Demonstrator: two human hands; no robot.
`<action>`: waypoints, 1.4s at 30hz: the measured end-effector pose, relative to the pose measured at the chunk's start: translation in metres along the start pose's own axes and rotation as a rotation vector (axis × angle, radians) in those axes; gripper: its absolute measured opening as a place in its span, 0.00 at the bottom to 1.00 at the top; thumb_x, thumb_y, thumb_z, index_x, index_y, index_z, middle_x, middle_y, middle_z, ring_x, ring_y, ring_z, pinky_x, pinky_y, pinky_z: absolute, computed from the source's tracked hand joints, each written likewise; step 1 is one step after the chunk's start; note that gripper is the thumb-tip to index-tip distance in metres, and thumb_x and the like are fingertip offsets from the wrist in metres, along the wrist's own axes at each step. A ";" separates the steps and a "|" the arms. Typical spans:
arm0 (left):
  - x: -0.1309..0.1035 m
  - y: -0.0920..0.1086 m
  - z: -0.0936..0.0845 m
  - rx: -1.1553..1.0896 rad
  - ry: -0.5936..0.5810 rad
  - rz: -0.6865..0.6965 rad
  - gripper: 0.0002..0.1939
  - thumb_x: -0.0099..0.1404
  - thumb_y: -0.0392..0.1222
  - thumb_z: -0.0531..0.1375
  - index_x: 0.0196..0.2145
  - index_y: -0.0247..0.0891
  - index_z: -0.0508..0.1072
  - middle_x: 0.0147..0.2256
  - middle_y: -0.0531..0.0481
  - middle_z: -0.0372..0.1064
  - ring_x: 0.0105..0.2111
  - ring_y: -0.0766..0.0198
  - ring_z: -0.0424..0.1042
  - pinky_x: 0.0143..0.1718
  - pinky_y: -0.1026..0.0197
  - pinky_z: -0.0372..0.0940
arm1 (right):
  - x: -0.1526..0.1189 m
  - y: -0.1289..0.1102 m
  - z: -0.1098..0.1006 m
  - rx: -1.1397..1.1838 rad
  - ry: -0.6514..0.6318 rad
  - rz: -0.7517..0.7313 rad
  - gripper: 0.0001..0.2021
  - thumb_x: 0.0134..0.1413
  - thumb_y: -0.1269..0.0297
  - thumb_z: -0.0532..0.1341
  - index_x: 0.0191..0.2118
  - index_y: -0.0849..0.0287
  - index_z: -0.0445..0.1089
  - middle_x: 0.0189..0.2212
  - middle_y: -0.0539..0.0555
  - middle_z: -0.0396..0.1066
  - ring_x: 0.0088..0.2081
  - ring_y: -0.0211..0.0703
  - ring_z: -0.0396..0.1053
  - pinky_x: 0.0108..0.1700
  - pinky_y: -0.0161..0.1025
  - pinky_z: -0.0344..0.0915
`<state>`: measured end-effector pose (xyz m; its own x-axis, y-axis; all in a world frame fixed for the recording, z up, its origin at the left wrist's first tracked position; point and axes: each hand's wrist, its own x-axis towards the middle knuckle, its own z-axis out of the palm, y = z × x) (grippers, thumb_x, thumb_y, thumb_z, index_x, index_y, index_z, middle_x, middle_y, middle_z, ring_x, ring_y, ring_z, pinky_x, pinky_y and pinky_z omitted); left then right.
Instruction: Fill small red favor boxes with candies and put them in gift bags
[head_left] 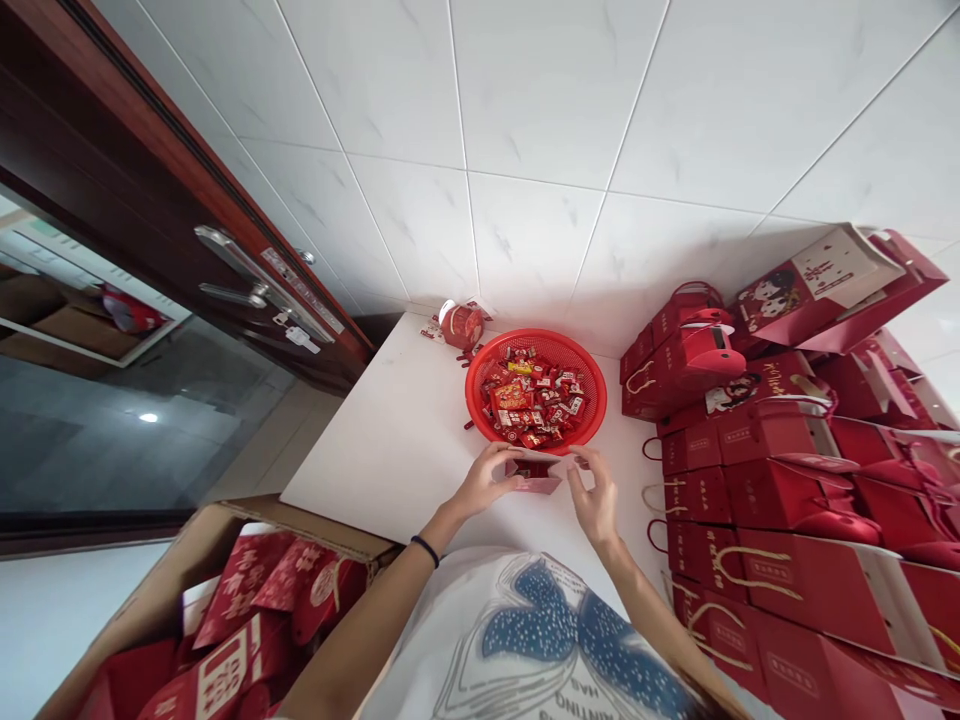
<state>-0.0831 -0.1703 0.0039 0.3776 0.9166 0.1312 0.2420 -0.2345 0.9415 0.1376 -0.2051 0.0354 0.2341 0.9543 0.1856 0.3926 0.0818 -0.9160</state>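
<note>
A small red paper box (537, 484) stands with its top open on the white table, just in front of a red plastic basket (600, 400). Some dark red items show inside the box. My left hand (484, 482) grips the box's left side between thumb and fingers. At the box's right edge is my right hand (594, 490), its thumb and fingers apart, close to the raised flap. Many small wrapped sweets (532, 400) fill the basket.
Rows of red gift bags (757, 490) line the right side. A cardboard box (300, 512) of red packages sits at lower left. A round red packet (461, 325) lies behind the basket, against the tiled wall. A dark door (187, 220) is at left.
</note>
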 end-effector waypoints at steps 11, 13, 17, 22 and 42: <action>0.005 0.008 0.002 0.112 0.076 0.067 0.11 0.69 0.45 0.59 0.40 0.43 0.82 0.39 0.45 0.76 0.39 0.59 0.76 0.44 0.55 0.72 | -0.002 0.033 -0.001 0.098 -0.298 0.194 0.25 0.47 0.49 0.66 0.51 0.55 0.71 0.43 0.58 0.77 0.44 0.53 0.75 0.46 0.50 0.71; 0.014 0.021 -0.004 0.048 0.089 0.026 0.11 0.67 0.45 0.61 0.40 0.42 0.82 0.39 0.45 0.78 0.39 0.58 0.77 0.43 0.55 0.72 | 0.004 0.024 -0.003 0.133 -0.255 0.200 0.25 0.48 0.47 0.67 0.49 0.56 0.72 0.45 0.60 0.77 0.44 0.53 0.75 0.45 0.50 0.72; 0.038 0.059 -0.024 -0.125 0.071 -0.074 0.13 0.63 0.46 0.65 0.43 0.39 0.81 0.45 0.44 0.79 0.45 0.54 0.77 0.46 0.54 0.73 | 0.022 -0.008 -0.021 0.258 -0.298 0.216 0.23 0.53 0.45 0.65 0.47 0.58 0.73 0.45 0.61 0.77 0.45 0.53 0.75 0.48 0.48 0.71; 0.062 0.098 -0.039 -0.224 -0.047 -0.095 0.24 0.61 0.44 0.66 0.55 0.40 0.75 0.45 0.46 0.78 0.41 0.58 0.78 0.42 0.56 0.75 | 0.042 -0.049 -0.046 0.382 -0.330 0.170 0.22 0.53 0.45 0.66 0.46 0.56 0.74 0.42 0.57 0.78 0.42 0.50 0.75 0.47 0.45 0.71; 0.062 0.111 -0.006 -0.037 -0.102 0.094 0.12 0.67 0.47 0.60 0.39 0.39 0.81 0.38 0.45 0.79 0.38 0.59 0.77 0.38 0.59 0.72 | 0.026 -0.071 -0.048 0.471 -0.107 0.379 0.21 0.50 0.41 0.66 0.27 0.57 0.68 0.22 0.48 0.67 0.23 0.37 0.60 0.24 0.34 0.59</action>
<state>-0.0385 -0.1379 0.1185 0.4867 0.8530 0.1885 0.1691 -0.3037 0.9376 0.1588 -0.2000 0.1221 0.1803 0.9635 -0.1978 -0.1418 -0.1735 -0.9746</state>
